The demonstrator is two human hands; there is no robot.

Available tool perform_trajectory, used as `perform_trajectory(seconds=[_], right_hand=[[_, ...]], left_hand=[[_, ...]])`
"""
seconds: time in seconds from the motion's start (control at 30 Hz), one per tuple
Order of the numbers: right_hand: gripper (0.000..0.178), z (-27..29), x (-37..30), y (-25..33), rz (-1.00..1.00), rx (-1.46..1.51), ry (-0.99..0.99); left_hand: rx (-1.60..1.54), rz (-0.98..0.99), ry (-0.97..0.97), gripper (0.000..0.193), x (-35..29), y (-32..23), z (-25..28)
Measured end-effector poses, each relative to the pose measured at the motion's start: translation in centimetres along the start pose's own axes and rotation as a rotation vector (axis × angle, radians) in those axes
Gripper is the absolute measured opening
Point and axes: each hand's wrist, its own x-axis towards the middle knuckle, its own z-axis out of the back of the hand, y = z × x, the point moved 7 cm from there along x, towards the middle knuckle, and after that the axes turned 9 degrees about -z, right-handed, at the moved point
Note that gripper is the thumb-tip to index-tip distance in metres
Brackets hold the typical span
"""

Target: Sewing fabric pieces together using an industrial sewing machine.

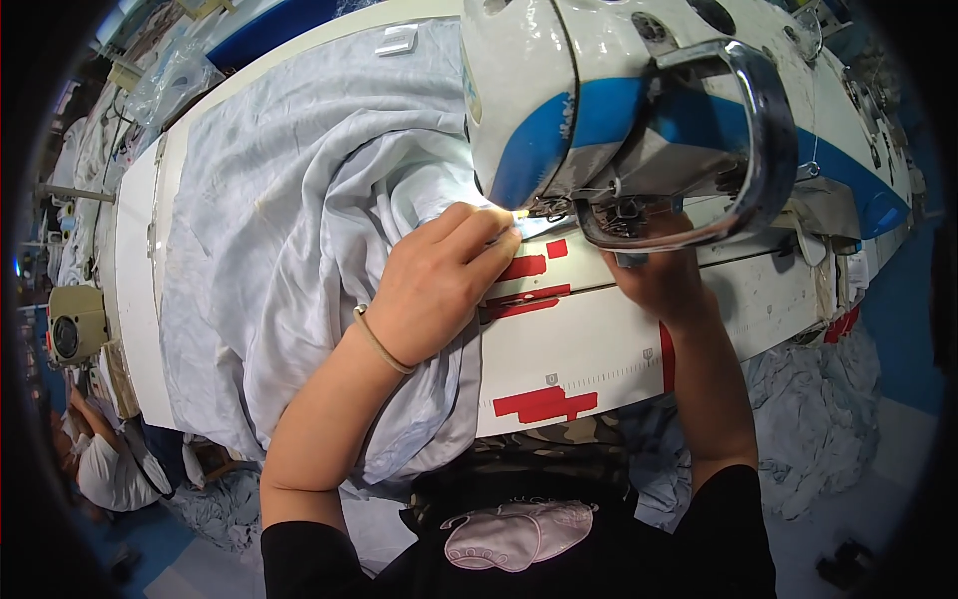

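A pale blue-grey garment (269, 200) lies in loose folds over the left half of the sewing table. My left hand (444, 265), with a tan band on its wrist, pinches the garment's edge between thumb and fingers just left of the needle area. A white and blue sewing machine (609, 110) stands over the right side, its lamp lighting the cloth by the needle. My right hand (659, 280) reaches under the machine head, behind a bent metal bar (773, 130). The bar and machine hide its fingers, so I cannot see what they touch.
Red tape (544, 404) and ruler marks are on the white tabletop (599, 344). A white label (396, 40) lies on the garment's far edge. Heaped pale cloth (813, 419) lies low at the right. At the far left sits another person (115, 464).
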Motion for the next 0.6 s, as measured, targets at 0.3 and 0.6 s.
perform_trajectory(seconds=[0.3, 0.6], right_hand=[[0.035, 2.2, 0.2, -1.6, 0.064, -0.304, 0.11], [0.027, 1.9, 0.3, -0.8, 0.114, -0.15, 0.07]], left_hand=[[0.004, 0.002, 0.067, 0.03, 0.0, 0.2, 0.0], [0.068, -0.068, 0.07, 0.03, 0.5, -0.3, 0.7]])
